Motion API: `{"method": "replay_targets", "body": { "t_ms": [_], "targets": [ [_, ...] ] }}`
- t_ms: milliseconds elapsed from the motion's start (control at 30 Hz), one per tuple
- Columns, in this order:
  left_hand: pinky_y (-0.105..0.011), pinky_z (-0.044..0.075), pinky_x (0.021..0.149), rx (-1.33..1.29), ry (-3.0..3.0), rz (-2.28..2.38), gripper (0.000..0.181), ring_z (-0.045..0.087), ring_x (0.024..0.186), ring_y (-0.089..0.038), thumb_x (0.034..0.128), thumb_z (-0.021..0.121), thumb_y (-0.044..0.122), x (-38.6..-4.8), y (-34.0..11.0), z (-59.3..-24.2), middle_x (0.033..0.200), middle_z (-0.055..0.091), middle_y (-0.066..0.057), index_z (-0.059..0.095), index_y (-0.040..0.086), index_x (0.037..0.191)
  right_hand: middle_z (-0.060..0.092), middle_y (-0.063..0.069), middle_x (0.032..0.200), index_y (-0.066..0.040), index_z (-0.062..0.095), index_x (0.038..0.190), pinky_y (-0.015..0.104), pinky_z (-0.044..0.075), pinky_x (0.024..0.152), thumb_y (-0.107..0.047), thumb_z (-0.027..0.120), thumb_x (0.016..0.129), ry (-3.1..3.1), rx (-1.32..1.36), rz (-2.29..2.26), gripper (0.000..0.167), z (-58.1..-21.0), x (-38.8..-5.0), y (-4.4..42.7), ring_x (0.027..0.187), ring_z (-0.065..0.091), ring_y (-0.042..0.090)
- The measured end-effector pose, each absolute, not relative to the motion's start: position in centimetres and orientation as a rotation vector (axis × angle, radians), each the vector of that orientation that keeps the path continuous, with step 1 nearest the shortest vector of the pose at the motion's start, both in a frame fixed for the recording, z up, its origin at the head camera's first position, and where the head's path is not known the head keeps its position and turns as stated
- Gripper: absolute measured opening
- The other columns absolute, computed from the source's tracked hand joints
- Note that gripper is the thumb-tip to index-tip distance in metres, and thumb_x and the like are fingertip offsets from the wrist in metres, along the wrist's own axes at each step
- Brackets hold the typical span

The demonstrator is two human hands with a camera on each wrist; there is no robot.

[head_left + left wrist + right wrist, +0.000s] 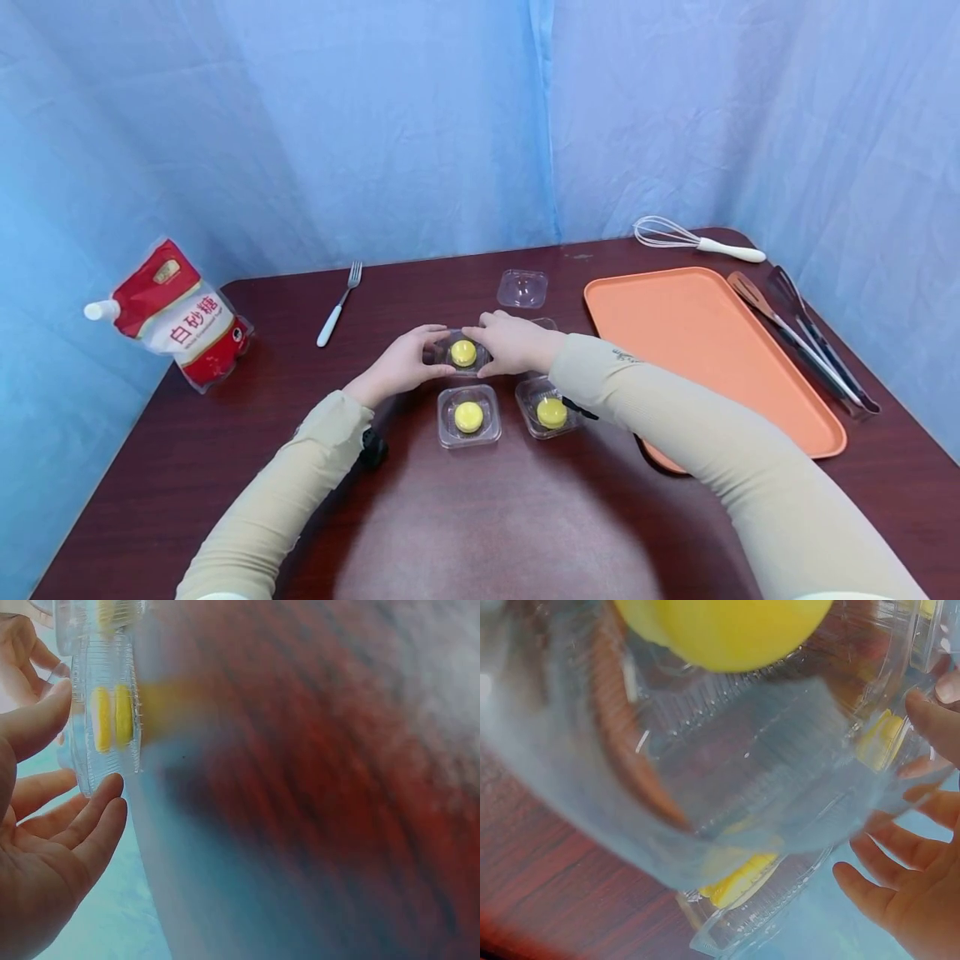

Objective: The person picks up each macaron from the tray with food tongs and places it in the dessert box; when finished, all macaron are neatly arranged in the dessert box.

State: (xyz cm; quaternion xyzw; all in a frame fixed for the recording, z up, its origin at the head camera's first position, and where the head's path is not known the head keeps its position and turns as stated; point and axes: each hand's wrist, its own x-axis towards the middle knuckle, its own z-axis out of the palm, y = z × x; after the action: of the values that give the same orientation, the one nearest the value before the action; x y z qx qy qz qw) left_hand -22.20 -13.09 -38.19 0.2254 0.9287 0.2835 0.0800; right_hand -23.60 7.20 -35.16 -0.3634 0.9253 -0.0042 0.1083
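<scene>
A clear plastic box (462, 367) with a round yellow macaron (463, 353) inside stands on the table between both hands. My left hand (401, 362) grips its left side, thumb at the near edge and fingers at the far edge. From the other side my right hand (517, 343) holds the box, fingers over the far right corner and thumb near the front. In the left wrist view, a domed clear lid (73, 746) shows on the box; how firmly it sits is unclear. Two more clear boxes (445, 427) (529, 423) with yellow macarons (468, 417) (552, 412) are nearer the body.
Behind lies a loose clear lid (522, 289); another clear box edge (546, 322) is mostly hidden by the right hand. An orange tray (697, 333), whisk (697, 242) and utensils (806, 337) are right; a fork (339, 304) and sugar pouch (187, 317) are left.
</scene>
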Motion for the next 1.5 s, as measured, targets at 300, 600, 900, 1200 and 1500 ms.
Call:
{"method": "replay_targets", "body": {
  "t_ms": [300,600,900,1200,1500],
  "targets": [
    [-0.041,0.05,0.093,0.655,2.737,0.89,0.061,0.06,0.112,-0.031,0.0862,0.07,0.021,-22.3,-13.2,-38.6,0.143,0.043,-0.018,0.046,-0.001,0.138,0.049,0.017,0.132,-0.007,0.038,0.145,0.04,0.042,0.102,-0.038,0.068,0.086,2.708,-1.042,0.01,0.073,-35.0,-23.4,6.9,0.12,0.048,0.03],
    [-0.041,0.05,0.093,0.632,2.73,0.906,0.061,0.059,0.114,-0.032,0.0871,0.069,0.02,-22.2,-13.2,-38.7,0.144,0.041,-0.018,0.045,0.0,0.139,0.048,0.019,0.136,-0.008,0.038,0.145,0.041,0.04,0.104,-0.038,0.068,0.086,2.716,-1.028,0.044,0.073,-34.9,-23.4,6.6,0.123,0.048,0.032],
    [-0.04,0.051,0.091,0.616,2.712,0.926,0.062,0.058,0.115,-0.031,0.0864,0.07,0.02,-21.9,-13.1,-38.5,0.143,0.042,-0.018,0.045,0.0,0.139,0.048,0.018,0.138,-0.008,0.043,0.143,0.041,0.041,0.104,-0.037,0.072,0.083,2.707,-0.997,-0.024,0.072,-34.5,-23.5,6.7,0.125,0.049,0.03],
    [-0.04,0.051,0.091,0.602,2.731,0.898,0.062,0.059,0.114,-0.03,0.0849,0.072,0.021,-22.1,-13.0,-38.3,0.141,0.044,-0.017,0.047,0.001,0.138,0.051,0.013,0.137,-0.01,0.044,0.142,0.042,0.04,0.106,-0.035,0.071,0.084,2.656,-0.988,-0.169,0.068,-34.0,-23.6,7.7,0.126,0.048,0.027],
    [-0.042,0.05,0.093,0.584,2.722,0.907,0.063,0.058,0.115,-0.03,0.0843,0.072,0.023,-22.2,-13.1,-38.6,0.142,0.044,-0.016,0.047,0.002,0.138,0.053,0.012,0.136,-0.009,0.048,0.138,0.044,0.038,0.106,-0.034,0.07,0.085,2.691,-0.948,-0.246,0.063,-33.5,-23.9,10.0,0.128,0.046,0.029]
  ]
}}
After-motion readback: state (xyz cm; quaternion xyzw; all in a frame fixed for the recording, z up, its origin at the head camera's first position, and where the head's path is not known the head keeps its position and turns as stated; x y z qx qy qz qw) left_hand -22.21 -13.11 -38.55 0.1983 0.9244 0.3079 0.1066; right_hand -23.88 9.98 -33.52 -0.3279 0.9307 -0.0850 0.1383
